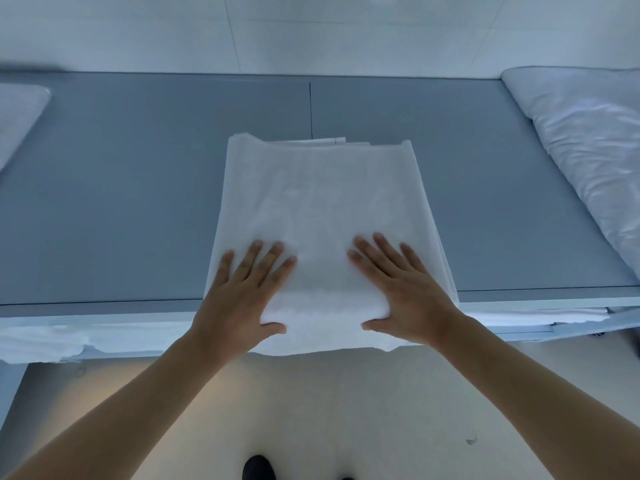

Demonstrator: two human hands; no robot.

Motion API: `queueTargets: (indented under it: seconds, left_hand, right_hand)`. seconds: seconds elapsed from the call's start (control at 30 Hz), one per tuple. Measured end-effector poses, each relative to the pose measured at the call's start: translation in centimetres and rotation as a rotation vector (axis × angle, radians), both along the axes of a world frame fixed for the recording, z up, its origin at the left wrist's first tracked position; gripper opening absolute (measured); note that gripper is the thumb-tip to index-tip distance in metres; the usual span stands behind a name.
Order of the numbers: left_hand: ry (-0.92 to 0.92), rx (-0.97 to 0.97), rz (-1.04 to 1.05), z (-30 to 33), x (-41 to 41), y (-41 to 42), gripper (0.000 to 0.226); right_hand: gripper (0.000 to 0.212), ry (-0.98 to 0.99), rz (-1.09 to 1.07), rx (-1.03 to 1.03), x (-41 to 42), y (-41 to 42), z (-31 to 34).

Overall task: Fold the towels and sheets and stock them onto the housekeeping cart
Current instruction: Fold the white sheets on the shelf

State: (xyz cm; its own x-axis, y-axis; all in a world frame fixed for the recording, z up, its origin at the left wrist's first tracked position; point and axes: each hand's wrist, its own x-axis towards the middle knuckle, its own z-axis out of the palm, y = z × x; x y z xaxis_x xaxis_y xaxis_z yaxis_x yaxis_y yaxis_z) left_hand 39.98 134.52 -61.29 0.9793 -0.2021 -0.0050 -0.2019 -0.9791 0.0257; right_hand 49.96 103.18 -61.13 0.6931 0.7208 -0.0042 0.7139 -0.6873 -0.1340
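A folded white sheet (322, 195) lies lengthwise on the grey table top (121, 188), and its near end hangs a little over the front edge. My left hand (239, 299) rests on the sheet's near left part, fingers spread flat on top, thumb hooked under the thick near fold. My right hand (405, 296) mirrors it on the near right part, thumb likewise against the fold's front. Both hands hold that near fold between thumb and fingers. At the sheet's far end several layered edges show.
A white pillow (588, 140) lies along the table's right side. More white linen (17, 112) sits at the far left edge. Folded white linens (41, 341) lie on a shelf under the table top, left and right. A dark shoe (259, 467) stands on the pale floor below.
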Motion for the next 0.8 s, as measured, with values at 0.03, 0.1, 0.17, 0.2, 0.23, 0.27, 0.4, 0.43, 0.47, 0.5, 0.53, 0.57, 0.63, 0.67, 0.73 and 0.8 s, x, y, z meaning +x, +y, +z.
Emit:
queueTargets:
  seconds: [0.03, 0.1, 0.17, 0.2, 0.23, 0.27, 0.4, 0.43, 0.47, 0.5, 0.53, 0.57, 0.63, 0.67, 0.73, 0.8]
  left_hand:
    - [-0.014, 0.004, 0.003, -0.2, -0.1, -0.1, 0.123]
    - [-0.057, 0.003, 0.020, -0.5, -0.7, -0.4, 0.121]
    - [-0.131, -0.010, 0.030, -0.7, -1.4, -0.8, 0.114]
    - [-0.168, -0.013, 0.027, -0.8, -1.8, -1.0, 0.111]
    - [-0.199, -0.012, 0.022, -0.7, -2.1, -1.2, 0.109]
    - [-0.217, -0.011, 0.020, -0.6, -2.3, -1.4, 0.108]
    - [-0.194, -0.032, 0.019, 0.5, -2.9, -2.0, 0.108]
    - [-0.198, -0.035, 0.017, 0.9, -2.9, -2.1, 0.104]
    - [-0.209, -0.040, 0.011, 1.4, -3.0, -2.1, 0.098]
    - [-0.221, -0.048, -0.001, 1.9, -3.0, -2.1, 0.092]
    - [-0.227, -0.056, -0.015, 2.5, -3.1, -2.1, 0.085]
    - [-0.220, -0.063, -0.020, 3.2, -3.0, -2.0, 0.080]
    - [-0.186, -0.095, 0.008, 4.9, -2.7, -1.6, 0.074]
    - [-0.179, -0.114, 0.028, 6.0, -2.4, -1.3, 0.071]
    - [-0.190, -0.136, 0.069, 8.6, -1.2, -0.7, 0.065]
    - [-0.235, -0.133, 0.122, 12.2, 1.0, -0.1, 0.057]
  right_hand:
    - [0.134, -0.012, 0.010, -0.001, 0.1, 0.0, -0.1]
    - [0.131, -0.038, 0.031, 0.002, -0.1, 0.0, -0.2]
    - [0.126, -0.067, 0.054, 0.003, -0.4, -0.1, -0.3]
    - [0.123, -0.083, 0.066, 0.000, -0.7, -0.2, -0.3]
    - [0.120, -0.100, 0.077, 0.002, -1.0, -0.3, -0.3]
    - [0.117, -0.117, 0.084, 0.011, -1.3, -0.4, -0.3]
    - [0.103, -0.181, 0.079, 0.078, -2.8, -0.6, -0.1]
    - [0.101, -0.189, 0.072, 0.082, -3.2, -0.5, 0.2]
    - [0.098, -0.187, 0.063, 0.081, -3.5, -0.4, 0.5]
    - [0.093, -0.186, 0.057, 0.085, -3.8, -0.3, 0.9]
    - [0.087, -0.186, 0.055, 0.097, -4.1, -0.2, 1.4]
    - [0.079, -0.182, 0.054, 0.115, -4.3, -0.2, 1.9]
    - [0.069, -0.154, 0.043, 0.126, -4.2, 0.0, 3.3]
    - [0.067, -0.141, 0.026, 0.114, -3.9, 0.3, 4.4]
    - [0.062, -0.149, -0.007, 0.089, -2.6, 1.2, 7.2]
    - [0.057, -0.209, -0.044, 0.086, -0.3, 2.6, 11.0]
